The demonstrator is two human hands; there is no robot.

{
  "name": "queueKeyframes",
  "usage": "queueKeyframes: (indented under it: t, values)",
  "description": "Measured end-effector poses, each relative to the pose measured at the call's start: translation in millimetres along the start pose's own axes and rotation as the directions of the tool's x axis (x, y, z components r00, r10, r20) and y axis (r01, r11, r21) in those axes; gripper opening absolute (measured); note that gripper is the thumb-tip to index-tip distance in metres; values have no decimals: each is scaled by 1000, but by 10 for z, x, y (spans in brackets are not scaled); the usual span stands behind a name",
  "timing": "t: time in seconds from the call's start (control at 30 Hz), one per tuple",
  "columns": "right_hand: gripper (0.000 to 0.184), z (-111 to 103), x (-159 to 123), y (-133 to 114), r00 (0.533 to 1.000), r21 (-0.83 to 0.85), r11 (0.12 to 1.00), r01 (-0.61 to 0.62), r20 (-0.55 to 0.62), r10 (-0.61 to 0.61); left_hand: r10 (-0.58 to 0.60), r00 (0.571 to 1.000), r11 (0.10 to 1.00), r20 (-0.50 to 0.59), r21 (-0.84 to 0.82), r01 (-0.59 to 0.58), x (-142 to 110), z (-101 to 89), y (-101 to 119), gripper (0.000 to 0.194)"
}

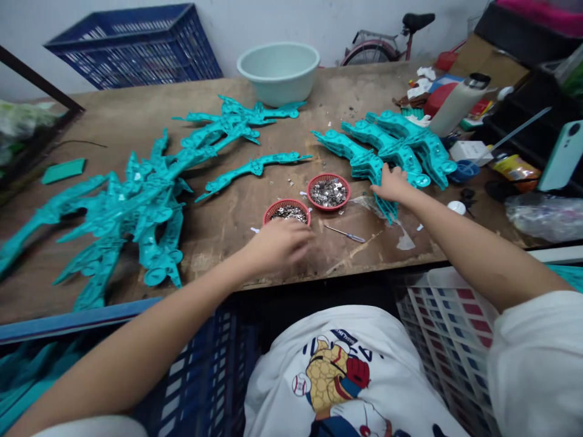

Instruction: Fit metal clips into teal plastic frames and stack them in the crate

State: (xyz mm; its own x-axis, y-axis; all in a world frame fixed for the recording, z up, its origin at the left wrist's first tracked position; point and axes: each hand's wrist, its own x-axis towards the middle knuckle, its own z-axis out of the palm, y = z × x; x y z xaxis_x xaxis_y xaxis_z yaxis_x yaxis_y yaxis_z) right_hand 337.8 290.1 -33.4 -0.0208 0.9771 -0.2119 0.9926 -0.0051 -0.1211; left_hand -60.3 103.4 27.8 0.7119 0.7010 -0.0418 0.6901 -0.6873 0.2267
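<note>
My right hand (pixel 394 184) is at the near end of a stack of long teal plastic parts (pixel 364 159), its fingers bent around the end of one part. Several more of these parts lie side by side just beyond it. My left hand (pixel 283 247) hovers at the near side of a small red basket (pixel 286 204) of shiny metal pieces and hides part of it; its fingers are smeared by motion. A second red basket (pixel 328 192) of metal pieces stands between my hands. Near it lies a screwdriver (pixel 346 233). One single teal part (pixel 255 165) rests behind the baskets.
A large tangled heap of teal parts (pixel 136 206) covers the table's left side. At the back stand a pale green basin (pixel 279 71) and a blue crate (pixel 136 45). To the right are a bottle (pixel 460 103), a phone (pixel 562 156) and plastic bags. A white crate (pixel 450 315) stands below the edge.
</note>
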Motion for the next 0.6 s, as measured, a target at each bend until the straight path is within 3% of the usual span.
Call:
queueKeyframes:
  t: [0.07,0.13,0.2,0.27,0.4,0.53,0.6]
  values:
    - [122,10,-9,18,1000,21,1000,-5,-11,5,-188,980,982,-67,25,189,136,-57,-532,53]
    - [129,-4,-51,29,999,54,998,14,-52,-11,-380,910,913,-168,89,398,235,-151,-1131,63]
    - [127,-37,-125,29,988,78,994,81,-137,-70,-444,875,878,-193,101,468,273,-254,-1658,72]
    - [117,-78,-212,19,963,88,982,164,-230,-141,-487,853,852,-189,112,511,263,-323,-2028,77]
    - [96,-166,-331,-23,914,105,953,286,-328,-238,-482,872,856,-88,164,490,218,-309,-2324,74]
    - [90,-245,-337,-75,912,124,944,307,-322,-255,-429,902,882,-54,188,431,256,-365,-2332,84]
    - [85,-270,-324,-86,910,134,940,314,-324,-258,-320,947,926,-7,212,314,275,-517,-2296,95]
